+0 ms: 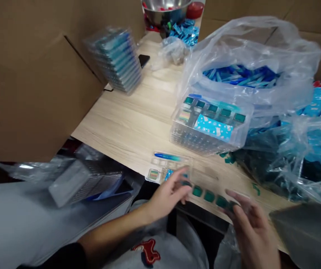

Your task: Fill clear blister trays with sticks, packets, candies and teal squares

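Down at the near edge of the pale wood table (126,127), the left hand (167,196) is spread open, its fingers loose and blurred with motion over a clear plastic tray (174,166). No clench there! The right hand (250,228) curls in at the right end of a row of green square pieces (209,196), its fingertips (233,204) right up against the last one, though whether it has a real grip on that piece I can't tell from here.

That tray sits between the two hands and looks only part filled: a blue stick (166,157) along its far side, a small striped card (154,174) at its left corner, and several pockets showing bare. Just beyond it, a second clear tray (207,130) looks far fuller, with five green squares lined up beside a blue patterned card. Farther left, a stack of loaded trays (115,59) suggests plenty is finished, but there's plenty left too: a clear plastic bag (241,74) on the right bulges with blue pieces.
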Demonstrator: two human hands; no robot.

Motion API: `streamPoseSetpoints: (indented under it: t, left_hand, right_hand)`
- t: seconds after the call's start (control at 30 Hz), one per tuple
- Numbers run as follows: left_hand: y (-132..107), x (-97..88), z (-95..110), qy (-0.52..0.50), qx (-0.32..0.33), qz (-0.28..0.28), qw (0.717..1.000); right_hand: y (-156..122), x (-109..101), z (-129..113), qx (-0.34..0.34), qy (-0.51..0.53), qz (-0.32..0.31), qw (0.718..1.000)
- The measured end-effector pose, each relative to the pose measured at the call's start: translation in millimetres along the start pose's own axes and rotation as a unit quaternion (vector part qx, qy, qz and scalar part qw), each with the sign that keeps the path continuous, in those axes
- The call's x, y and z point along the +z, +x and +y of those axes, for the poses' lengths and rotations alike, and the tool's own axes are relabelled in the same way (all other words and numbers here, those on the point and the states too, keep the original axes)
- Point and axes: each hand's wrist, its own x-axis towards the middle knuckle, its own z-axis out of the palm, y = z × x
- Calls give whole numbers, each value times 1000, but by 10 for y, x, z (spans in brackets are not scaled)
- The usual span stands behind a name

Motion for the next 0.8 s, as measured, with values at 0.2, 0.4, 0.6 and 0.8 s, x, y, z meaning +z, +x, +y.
streamPoseSetpoints:
  t: [0.2,0.4,0.6,0.8]
  left_hand:
    - [-8,-707,-3,239,72,207,946]
    - [149,-906,-84,402,127,255,870]
    - [140,-893,-118,444,125,234,856]
    - [-115,-812,297,322,238,303,865]
  right_hand:
    - [321,883,-3,-59,-66,-54,995]
    - [440,1014,91,-91,-203,-35,974]
    - [345,1048,56,-118,-235,-60,963]
    - [10,928,-417,-194,-178,-22,965]
